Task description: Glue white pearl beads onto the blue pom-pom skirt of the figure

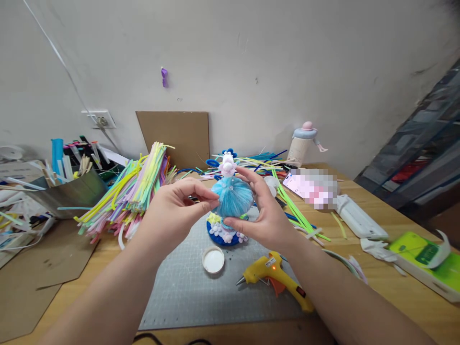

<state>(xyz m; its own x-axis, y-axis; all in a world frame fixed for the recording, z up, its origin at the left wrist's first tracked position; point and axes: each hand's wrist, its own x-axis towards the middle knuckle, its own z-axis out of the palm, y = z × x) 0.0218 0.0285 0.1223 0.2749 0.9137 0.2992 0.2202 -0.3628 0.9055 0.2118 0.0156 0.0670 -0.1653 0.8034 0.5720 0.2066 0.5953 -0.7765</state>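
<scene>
A doll that looks made of pipe cleaners (234, 197) stands upright in front of me, with a fluffy light-blue skirt, a pale pink-white upper part and dark blue loops on top. Its round dark-blue base (223, 238) carries white and yellow flowers. My right hand (268, 211) wraps the doll's right side, thumb below the skirt and fingers behind. At the skirt's left edge, my left hand (179, 206) is closed in a pinch; whatever is between the fingertips is hidden. A small white round lid or dish (213, 260) lies just before the base.
A yellow hot glue gun (273, 275), its light lit, lies on the grey cutting mat (179, 299). Pipe cleaner bundles (132, 191) and a metal tool holder (68, 194) stand left. A phone (309, 187), white case (361, 218) and bottle (302, 143) are right.
</scene>
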